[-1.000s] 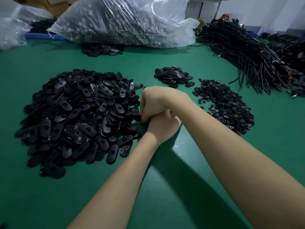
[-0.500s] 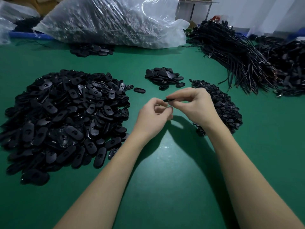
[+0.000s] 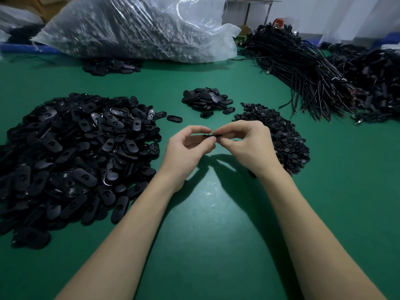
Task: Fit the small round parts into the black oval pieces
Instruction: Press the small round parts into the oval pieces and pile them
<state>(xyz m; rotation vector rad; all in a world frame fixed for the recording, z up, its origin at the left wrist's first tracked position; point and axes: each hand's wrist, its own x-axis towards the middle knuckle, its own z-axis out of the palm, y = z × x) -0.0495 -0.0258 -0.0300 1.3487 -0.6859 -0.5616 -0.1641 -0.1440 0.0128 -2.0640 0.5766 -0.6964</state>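
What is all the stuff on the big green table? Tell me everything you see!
black oval pieces: one big heap, black, left of the hands
smaller oval pile: one, black, middle, further back
far oval pile: one, black, by the bag
small round parts: one heap, black, right of the hands
held piece: one, black, pinched between both hands; too small to tell more
plastic bag: one, clear, full, at the back
cable bundles: black, back right
table: one, green
left hand: one, pinching the piece
right hand: one, pinching the piece
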